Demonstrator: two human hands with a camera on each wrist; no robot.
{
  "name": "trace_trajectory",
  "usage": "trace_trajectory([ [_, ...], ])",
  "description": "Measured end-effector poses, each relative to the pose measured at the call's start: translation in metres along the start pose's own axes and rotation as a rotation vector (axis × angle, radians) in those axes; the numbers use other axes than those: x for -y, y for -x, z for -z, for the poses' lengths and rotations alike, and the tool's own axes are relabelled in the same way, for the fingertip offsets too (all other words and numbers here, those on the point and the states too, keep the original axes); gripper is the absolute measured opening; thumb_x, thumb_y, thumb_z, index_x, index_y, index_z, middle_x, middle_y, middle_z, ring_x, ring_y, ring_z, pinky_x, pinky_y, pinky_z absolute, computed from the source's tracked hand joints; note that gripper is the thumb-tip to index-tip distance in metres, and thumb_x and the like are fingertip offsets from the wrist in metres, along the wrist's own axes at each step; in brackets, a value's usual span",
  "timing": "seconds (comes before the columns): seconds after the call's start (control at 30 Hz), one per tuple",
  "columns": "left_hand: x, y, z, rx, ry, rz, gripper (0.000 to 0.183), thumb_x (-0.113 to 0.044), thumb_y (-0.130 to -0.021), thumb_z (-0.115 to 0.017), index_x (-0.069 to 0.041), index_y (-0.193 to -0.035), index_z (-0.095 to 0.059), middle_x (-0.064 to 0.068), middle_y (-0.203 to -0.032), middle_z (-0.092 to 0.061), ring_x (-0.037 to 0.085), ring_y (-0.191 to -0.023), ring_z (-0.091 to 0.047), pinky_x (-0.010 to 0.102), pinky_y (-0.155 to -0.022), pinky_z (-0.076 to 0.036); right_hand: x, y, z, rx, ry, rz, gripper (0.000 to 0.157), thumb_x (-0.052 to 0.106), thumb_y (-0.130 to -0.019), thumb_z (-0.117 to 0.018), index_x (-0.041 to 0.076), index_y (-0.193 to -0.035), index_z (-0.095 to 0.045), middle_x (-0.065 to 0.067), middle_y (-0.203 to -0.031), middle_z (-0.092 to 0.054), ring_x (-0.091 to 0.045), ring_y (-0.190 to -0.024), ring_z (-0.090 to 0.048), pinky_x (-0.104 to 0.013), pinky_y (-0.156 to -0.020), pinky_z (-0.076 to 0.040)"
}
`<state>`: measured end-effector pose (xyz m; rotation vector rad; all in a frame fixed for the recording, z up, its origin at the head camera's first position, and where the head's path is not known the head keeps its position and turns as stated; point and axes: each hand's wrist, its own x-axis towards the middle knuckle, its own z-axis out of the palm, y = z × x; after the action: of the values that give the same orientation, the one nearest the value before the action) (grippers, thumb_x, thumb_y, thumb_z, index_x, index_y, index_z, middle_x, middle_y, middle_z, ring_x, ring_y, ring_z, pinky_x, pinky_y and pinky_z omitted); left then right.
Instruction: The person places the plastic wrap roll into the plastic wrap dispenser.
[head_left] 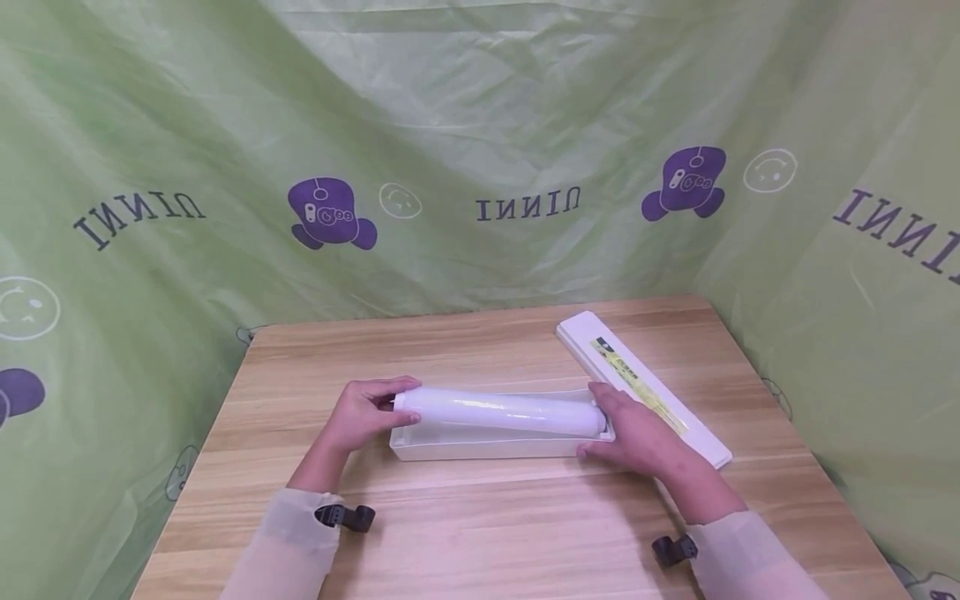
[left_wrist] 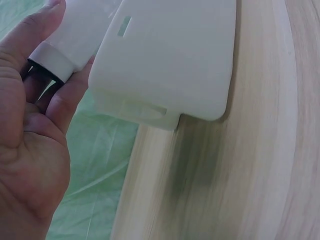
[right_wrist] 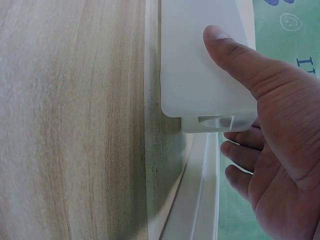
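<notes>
A roll of cling film (head_left: 502,410) lies slantwise in a long white open box (head_left: 487,450), its left end raised above the rim. My left hand (head_left: 367,412) pinches that raised end between thumb and fingers; the left wrist view shows the white core end (left_wrist: 52,62) with a dark edge. At the box's right end, my right hand (head_left: 637,433) grips the box, thumb on the front wall and fingers round the far side. In the right wrist view the thumb presses the smooth box wall (right_wrist: 195,75). The roll's right end sits down inside the box, near my right fingers.
Behind my right hand, a long white lid (head_left: 701,437) with a yellow-green label lies diagonally on the wooden table (head_left: 480,517). A green printed curtain (head_left: 465,125) surrounds the table at the back and sides. Each sleeve carries a small black camera.
</notes>
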<state>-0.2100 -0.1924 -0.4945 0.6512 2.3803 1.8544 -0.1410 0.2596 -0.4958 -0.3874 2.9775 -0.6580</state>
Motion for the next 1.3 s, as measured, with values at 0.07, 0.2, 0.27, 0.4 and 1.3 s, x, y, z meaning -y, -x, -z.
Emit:
trace_trajectory([
  [0.07, 0.0001, -0.0005, -0.0017, 0.004, 0.008, -0.006, 0.048, -0.008, -0.073, -0.095, -0.004, -0.117, -0.079, 0.015, -0.127, -0.072, 0.015, -0.107, -0.073, 0.032, -0.081, -0.064, 0.0003, 0.0003, -0.0005, 0.000, 0.001, 0.001, 0.111, 0.054, -0.078, -0.088, -0.002, -0.159, -0.035, -0.022, -0.161, -0.040, -0.044, -0.145, -0.041, -0.059, -0.118, -0.037],
  [0.2, 0.0020, -0.0012, -0.0036, 0.006, 0.020, -0.006, 0.047, -0.007, -0.073, -0.094, -0.005, -0.117, -0.079, 0.015, -0.127, -0.072, 0.016, -0.106, -0.074, 0.033, -0.081, -0.064, 0.0012, 0.0007, -0.0009, -0.001, 0.003, 0.001, 0.111, 0.055, -0.078, -0.087, -0.001, -0.159, -0.036, -0.022, -0.161, -0.040, -0.044, -0.144, -0.042, -0.059, -0.117, -0.038],
  [0.27, 0.0024, -0.0013, -0.0040, 0.005, 0.025, 0.001, 0.046, -0.006, -0.073, -0.094, -0.005, -0.117, -0.079, 0.015, -0.127, -0.072, 0.017, -0.105, -0.074, 0.034, -0.081, -0.064, 0.0013, 0.0007, -0.0009, -0.003, 0.004, 0.004, 0.111, 0.054, -0.078, -0.087, -0.001, -0.159, -0.035, -0.022, -0.161, -0.041, -0.044, -0.144, -0.042, -0.059, -0.117, -0.039],
  [0.4, 0.0011, -0.0006, -0.0044, 0.000, 0.018, 0.035, 0.048, -0.010, -0.073, -0.095, -0.006, -0.118, -0.079, 0.015, -0.129, -0.071, 0.018, -0.107, -0.073, 0.033, -0.083, -0.063, 0.0011, 0.0008, -0.0003, -0.007, 0.005, 0.011, 0.111, 0.055, -0.078, -0.087, -0.001, -0.159, -0.035, -0.022, -0.161, -0.041, -0.044, -0.144, -0.042, -0.059, -0.117, -0.038],
  [1.3, -0.0072, 0.0004, -0.0041, 0.073, -0.314, 0.089, 0.052, -0.027, -0.071, -0.097, -0.017, -0.119, -0.080, 0.007, -0.122, -0.075, 0.024, -0.108, -0.073, 0.033, -0.088, -0.062, -0.0014, 0.0000, 0.0007, 0.005, 0.017, 0.020, 0.112, 0.057, -0.079, -0.086, -0.002, -0.159, -0.034, -0.023, -0.161, -0.039, -0.044, -0.146, -0.040, -0.058, -0.119, -0.035],
])
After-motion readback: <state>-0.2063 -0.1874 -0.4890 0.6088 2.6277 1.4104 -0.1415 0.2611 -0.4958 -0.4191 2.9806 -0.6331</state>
